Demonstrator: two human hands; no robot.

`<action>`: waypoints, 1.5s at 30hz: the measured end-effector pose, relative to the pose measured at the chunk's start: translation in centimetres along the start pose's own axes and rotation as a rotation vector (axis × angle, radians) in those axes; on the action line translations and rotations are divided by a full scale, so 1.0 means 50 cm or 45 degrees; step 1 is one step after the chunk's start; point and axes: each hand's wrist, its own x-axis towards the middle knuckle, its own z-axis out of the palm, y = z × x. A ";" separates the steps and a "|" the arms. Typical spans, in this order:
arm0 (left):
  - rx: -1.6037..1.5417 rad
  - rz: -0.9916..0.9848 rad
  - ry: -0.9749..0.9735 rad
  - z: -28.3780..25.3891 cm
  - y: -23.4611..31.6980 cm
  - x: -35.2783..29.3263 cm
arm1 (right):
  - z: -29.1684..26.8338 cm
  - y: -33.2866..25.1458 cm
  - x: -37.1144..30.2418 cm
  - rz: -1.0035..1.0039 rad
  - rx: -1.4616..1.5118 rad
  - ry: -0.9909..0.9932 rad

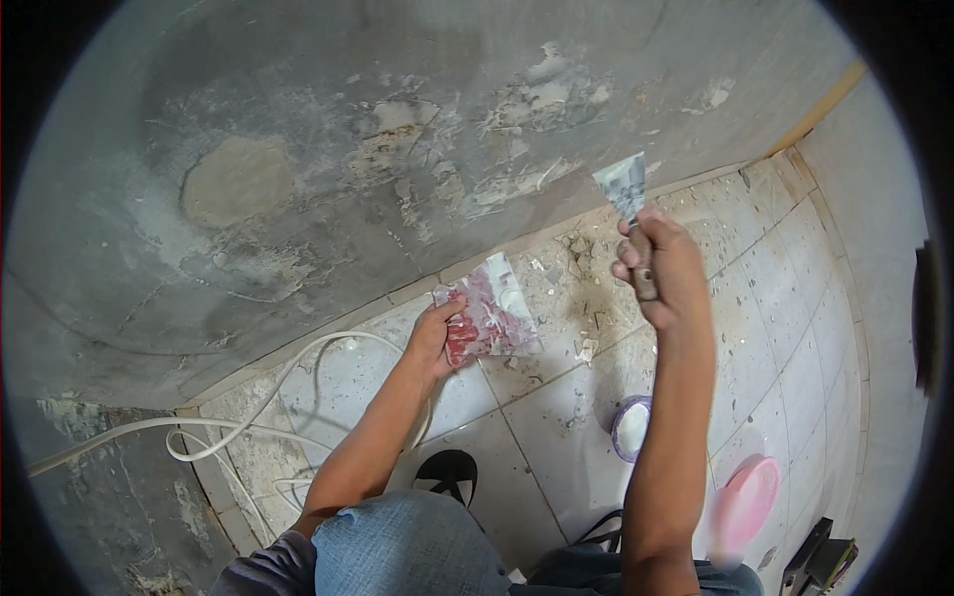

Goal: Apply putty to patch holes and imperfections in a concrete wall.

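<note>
My right hand (666,263) is closed round the brown handle of a putty knife (624,184), its broad metal blade tipped up toward the wall and smeared with pale filler. In my left hand (434,336) is a flat red filler spreader (489,313), its face coated with white filler, thumb on top of it. The two tools are apart. Ahead rises a grey wall (328,179) with flaking paint, scraped spots and a round pale patch (238,182) at the left.
White floor tiles (537,437) carry crumbs and flakes along the wall. A white cable (253,407) loops at the left. Near my right forearm stand a purple-rimmed tub of white stuff (631,429) and a pink plastic container (747,502). A black object (820,561) lies lower right.
</note>
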 end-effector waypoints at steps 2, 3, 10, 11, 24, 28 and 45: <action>0.001 0.002 0.001 -0.010 0.005 -0.005 | -0.009 0.059 0.036 -0.023 -0.042 0.051; -0.009 0.007 -0.005 -0.013 0.005 -0.004 | -0.009 0.078 0.050 -0.048 -0.096 0.099; 0.030 0.026 0.035 -0.008 -0.001 -0.008 | 0.037 0.133 0.066 -0.291 -0.553 0.143; 0.034 0.026 0.037 -0.004 -0.005 -0.009 | 0.050 0.138 0.061 -0.273 -0.559 0.141; 0.101 -0.044 -0.048 0.006 -0.027 -0.009 | 0.160 0.210 -0.018 -0.400 -0.577 -0.035; 0.047 -0.024 -0.169 -0.023 -0.018 -0.004 | 0.169 0.169 -0.072 0.128 0.099 -0.263; -0.022 0.004 -0.021 -0.008 -0.010 0.032 | 0.089 0.116 -0.005 -0.068 0.364 0.152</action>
